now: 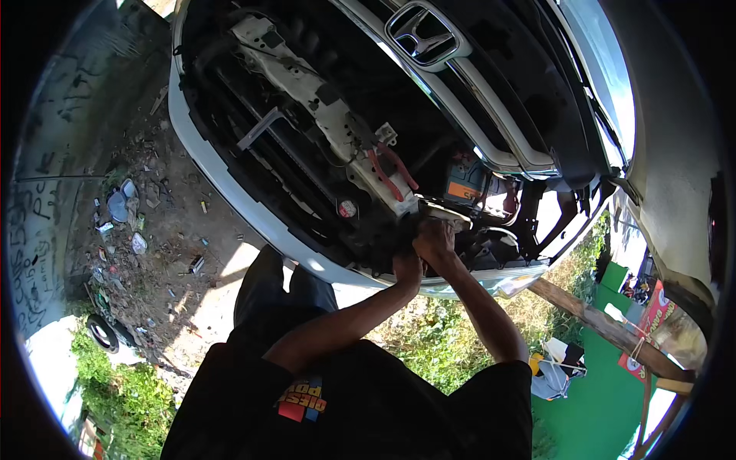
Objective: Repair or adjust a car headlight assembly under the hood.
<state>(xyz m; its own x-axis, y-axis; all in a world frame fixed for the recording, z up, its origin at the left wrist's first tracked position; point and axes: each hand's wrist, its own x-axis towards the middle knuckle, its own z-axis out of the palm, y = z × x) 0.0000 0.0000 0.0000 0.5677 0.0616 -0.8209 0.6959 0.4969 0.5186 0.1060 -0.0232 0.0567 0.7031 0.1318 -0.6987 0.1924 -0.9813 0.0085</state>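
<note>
Both forearms are bare and converge over the front corner of the car's open engine bay [330, 115]. The left forearm rises from the lower left, elbow bent outward, and ends at the left hand [409, 267], which sits at the bay's near edge. The right forearm slopes up and leftward from its elbow to the right hand [435, 239], set just beyond the left, knuckles uppermost and fingers directed down into the bay. Two hands counted. The fingers of both are largely hidden in shadow; whether either grasps a part or is released cannot be told.

The engine bay spans the upper middle of the view, beneath one raised hood [521, 84] bearing one chrome emblem [421, 35]. Counted within: one pale crossbar [330, 123], two red bars [385, 175] by its lower end, one red-and-white round cap [347, 208], and one box with an orange label [464, 184], near the right hand. Outside: one tyre [102, 333] at left, one wooden beam [590, 314] at right.
</note>
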